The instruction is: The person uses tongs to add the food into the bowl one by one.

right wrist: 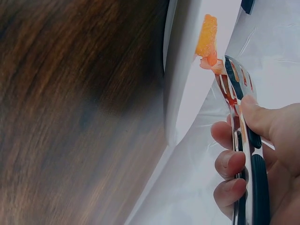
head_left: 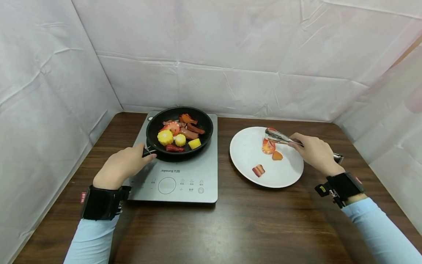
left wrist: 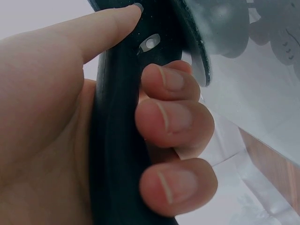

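Observation:
My left hand [head_left: 122,165] grips the handle [left wrist: 117,136] of a black frying pan [head_left: 207,126], fingers curled round it. In the pan lie corn pieces [head_left: 165,137], a tomato slice [head_left: 173,127], meat strips [head_left: 189,133] and a dark red sausage-like piece [head_left: 174,148]. My right hand [head_left: 313,151] holds metal tongs [right wrist: 248,145] with dark grips, thumb on one side and fingers on the other. Their tips are over the far right of a white plate [head_left: 244,150], at red tomato slices [head_left: 268,146]; whether they pinch one, I cannot tell. An orange piece [head_left: 277,156] and a bacon piece [head_left: 258,171] lie nearer.
The pan is over the back of a silver induction cooker [head_left: 197,172], whose control panel faces me. A dark wooden table [head_left: 230,227] carries the cooker and plate. White sheeting [head_left: 211,88] hangs behind and at both sides.

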A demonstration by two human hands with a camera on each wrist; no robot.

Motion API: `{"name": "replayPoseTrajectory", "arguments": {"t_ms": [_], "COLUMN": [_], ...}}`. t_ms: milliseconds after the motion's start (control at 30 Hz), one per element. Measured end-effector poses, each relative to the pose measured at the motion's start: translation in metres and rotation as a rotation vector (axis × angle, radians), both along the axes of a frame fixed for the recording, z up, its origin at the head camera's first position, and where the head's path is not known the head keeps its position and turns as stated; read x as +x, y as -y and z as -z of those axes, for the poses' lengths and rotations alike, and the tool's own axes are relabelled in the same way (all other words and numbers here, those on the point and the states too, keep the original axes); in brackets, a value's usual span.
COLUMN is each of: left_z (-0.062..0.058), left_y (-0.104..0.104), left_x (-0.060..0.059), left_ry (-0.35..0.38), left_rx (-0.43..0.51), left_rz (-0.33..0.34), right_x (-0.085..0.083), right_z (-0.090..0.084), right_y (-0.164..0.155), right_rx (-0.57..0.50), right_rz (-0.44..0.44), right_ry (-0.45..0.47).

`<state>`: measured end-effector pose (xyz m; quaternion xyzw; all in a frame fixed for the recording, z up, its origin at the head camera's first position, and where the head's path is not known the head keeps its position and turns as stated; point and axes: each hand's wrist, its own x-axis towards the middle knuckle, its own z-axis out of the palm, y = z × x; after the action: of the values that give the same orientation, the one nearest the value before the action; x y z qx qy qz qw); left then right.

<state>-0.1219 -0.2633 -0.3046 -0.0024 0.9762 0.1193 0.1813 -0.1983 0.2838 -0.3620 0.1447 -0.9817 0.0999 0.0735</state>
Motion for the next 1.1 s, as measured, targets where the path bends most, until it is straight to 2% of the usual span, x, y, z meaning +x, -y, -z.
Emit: {"name": "replayPoseTrajectory", "arguments": {"t_ms": [200, 1100], "left_z": [-0.001, -0.004], "left_y": [0.0, 0.0], "left_x": [0.001, 0.004], "left_ry": [-0.009, -0.015], "left_rx": [-0.002, 0.006], "left_rz": [0.009, 0.021], "right_x": [0.001, 0.006], "right_z": [-0.001, -0.004], "right_y": [0.002, 0.014], "right_rx": [-0.001, -0.051], "right_rz": [-0.005, 0.018], "right_ry": [-0.035, -0.056]}}
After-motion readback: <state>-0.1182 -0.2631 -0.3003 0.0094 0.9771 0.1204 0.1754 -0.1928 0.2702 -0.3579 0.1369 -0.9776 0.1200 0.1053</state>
